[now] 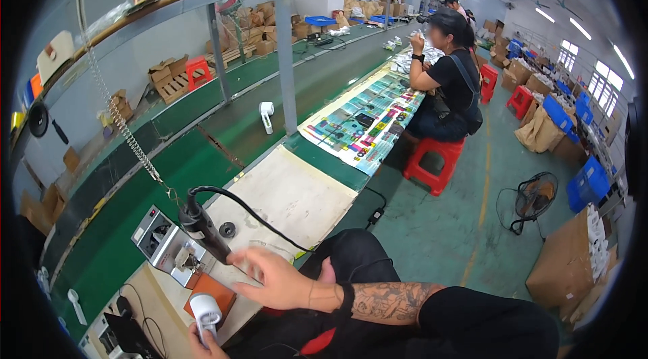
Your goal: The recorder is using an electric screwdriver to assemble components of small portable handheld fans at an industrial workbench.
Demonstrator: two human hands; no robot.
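Note:
At the near edge of the bench, my left hand [208, 347] is closed around the handle of a white handheld device [205, 310] with a rounded head. That head lies over an orange-brown block [221, 289]. My right hand [283, 281] is slightly blurred, its thumb and fingers apart, and it appears empty. Its fingertips are close to the lower end of a black electric screwdriver [206, 234], which hangs from a coiled spring [128, 135]. Whether they touch it, I cannot tell. Beside the screwdriver stands a grey-silver machine [160, 241] with a metal fixture.
A black ring [227, 229] lies on the pale bench board [290, 187]. Another white device [266, 117] rests on the green conveyor. A metal post [287, 55] supports the shelf. To the right, a co-worker [449, 75] sits on a red stool [435, 160]; a large carton [563, 261] stands on the floor.

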